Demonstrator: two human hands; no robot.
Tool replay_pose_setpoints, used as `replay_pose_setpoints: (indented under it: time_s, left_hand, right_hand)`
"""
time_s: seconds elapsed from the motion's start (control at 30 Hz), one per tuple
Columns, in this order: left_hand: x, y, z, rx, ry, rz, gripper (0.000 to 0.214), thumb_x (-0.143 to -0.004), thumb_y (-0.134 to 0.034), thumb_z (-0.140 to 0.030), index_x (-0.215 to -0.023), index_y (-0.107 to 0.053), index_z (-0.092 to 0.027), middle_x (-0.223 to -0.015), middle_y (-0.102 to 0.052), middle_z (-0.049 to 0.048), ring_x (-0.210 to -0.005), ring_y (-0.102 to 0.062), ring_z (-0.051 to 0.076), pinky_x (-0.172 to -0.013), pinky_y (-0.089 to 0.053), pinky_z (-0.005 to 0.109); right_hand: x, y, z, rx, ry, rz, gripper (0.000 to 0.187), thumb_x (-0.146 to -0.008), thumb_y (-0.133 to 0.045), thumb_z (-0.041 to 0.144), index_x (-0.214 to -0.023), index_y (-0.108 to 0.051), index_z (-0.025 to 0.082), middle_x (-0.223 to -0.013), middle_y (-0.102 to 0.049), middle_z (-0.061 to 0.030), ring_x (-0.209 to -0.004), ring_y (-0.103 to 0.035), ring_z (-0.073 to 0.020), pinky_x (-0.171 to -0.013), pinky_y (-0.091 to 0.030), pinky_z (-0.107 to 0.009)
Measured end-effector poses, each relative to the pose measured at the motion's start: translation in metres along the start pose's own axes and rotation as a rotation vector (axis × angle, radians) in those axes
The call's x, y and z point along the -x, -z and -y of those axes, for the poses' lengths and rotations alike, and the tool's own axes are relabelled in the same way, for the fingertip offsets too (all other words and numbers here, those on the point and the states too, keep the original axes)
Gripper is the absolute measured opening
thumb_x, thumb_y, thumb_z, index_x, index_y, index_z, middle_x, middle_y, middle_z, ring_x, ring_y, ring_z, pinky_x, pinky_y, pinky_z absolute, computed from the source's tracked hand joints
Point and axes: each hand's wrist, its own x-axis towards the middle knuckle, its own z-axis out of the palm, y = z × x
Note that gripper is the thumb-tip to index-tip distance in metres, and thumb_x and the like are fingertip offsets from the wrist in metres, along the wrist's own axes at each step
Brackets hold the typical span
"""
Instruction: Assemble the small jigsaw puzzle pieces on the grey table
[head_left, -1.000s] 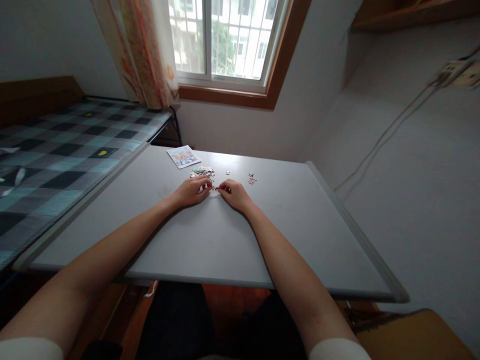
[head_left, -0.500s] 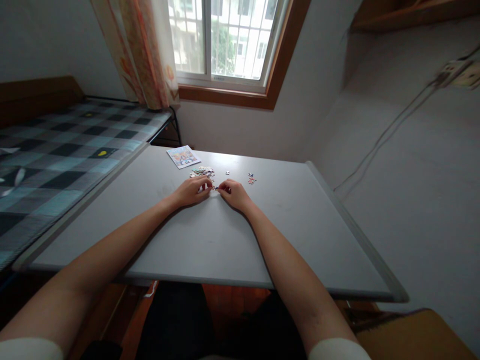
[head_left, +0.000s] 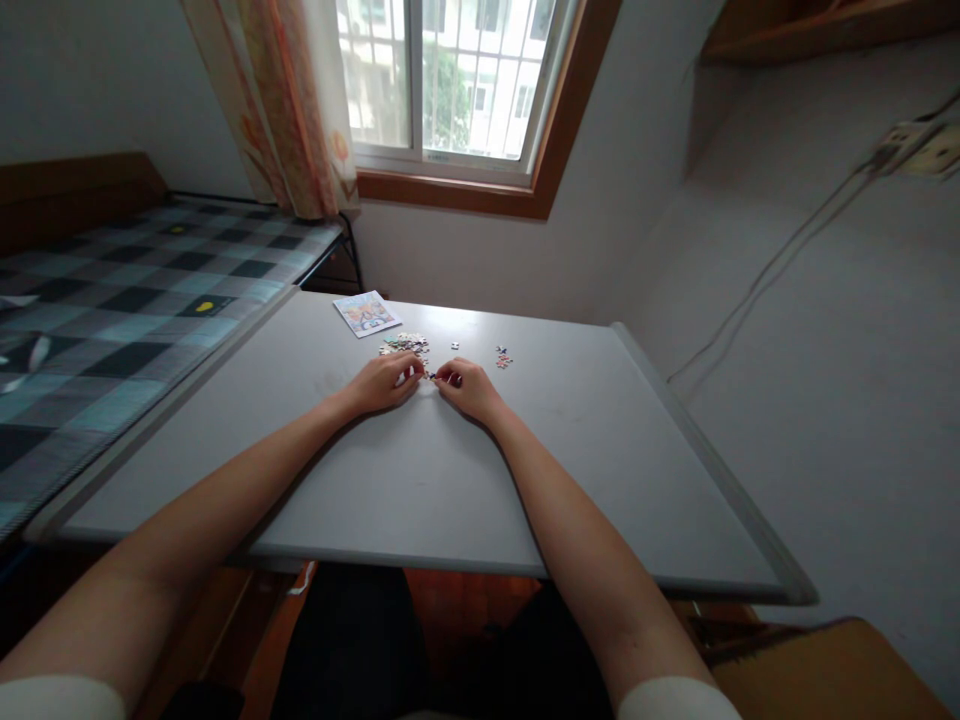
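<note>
Between my fingertips are small jigsaw puzzle pieces (head_left: 430,376), partly covered by the fingers. My left hand (head_left: 386,380) pinches them from the left, and my right hand (head_left: 468,386) pinches from the right. Whether the pieces are joined is too small to tell. Just behind my left hand lies a pile of loose puzzle pieces (head_left: 405,343). A single puzzle piece (head_left: 454,346) sits apart, behind the gap between my hands. To the right of my right hand is a little cluster of puzzle pieces (head_left: 504,359).
A picture card (head_left: 367,313) lies at the back left of the grey-white table (head_left: 420,500). A bed with a checked cover (head_left: 247,250) stands along the left side. The wall, with a hanging cable (head_left: 772,262), is at the right. A window (head_left: 450,90) is ahead.
</note>
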Motion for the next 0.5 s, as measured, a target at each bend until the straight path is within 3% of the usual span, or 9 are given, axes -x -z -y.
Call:
replay_pose_setpoints:
  time_s: [0.5]
  left_hand:
    - [-0.0003,0.0007,-0.0006,0.026,0.006,0.017,0.014,-0.090,-0.049,-0.027,-0.089,-0.059,-0.018,-0.082,-0.061,0.0034,-0.073,-0.057,0.016,-0.070,-0.045,0.028]
  right_hand:
    - [-0.0002,0.0004,-0.0024,0.039,0.024,0.017,0.006,-0.082,-0.062,0.012,-0.079,-0.066,0.016,-0.078,-0.059,-0.0004,-0.065,-0.050,-0.0098,-0.066,-0.042,-0.024]
